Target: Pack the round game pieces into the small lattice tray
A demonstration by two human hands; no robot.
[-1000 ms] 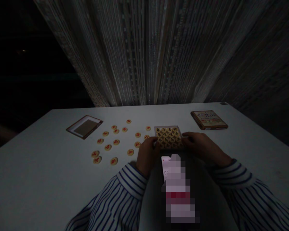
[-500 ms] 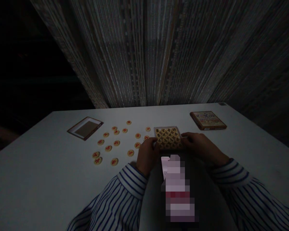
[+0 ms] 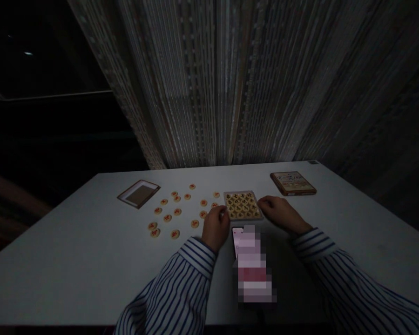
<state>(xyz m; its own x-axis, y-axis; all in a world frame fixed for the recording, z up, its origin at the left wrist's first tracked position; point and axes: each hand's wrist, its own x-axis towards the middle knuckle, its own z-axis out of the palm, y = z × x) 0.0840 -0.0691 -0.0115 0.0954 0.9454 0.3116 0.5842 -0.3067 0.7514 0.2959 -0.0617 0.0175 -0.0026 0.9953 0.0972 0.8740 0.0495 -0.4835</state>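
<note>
The tray [image 3: 239, 192] of black-marked pieces [image 3: 243, 208] rests on the table [image 3: 91, 260] right of and below the frame's centre, between the two hands, with no clear long axis. From the left, red-marked pieces [image 3: 167, 217] lie scattered; then the left hand [image 3: 216, 229], fingers curled at the tray's left edge, whether gripping I cannot tell. The tray lies up and rightward of it. The right hand [image 3: 282, 215] has bent fingers beside the right edge, contact unclear; the left looks nearer.
</note>
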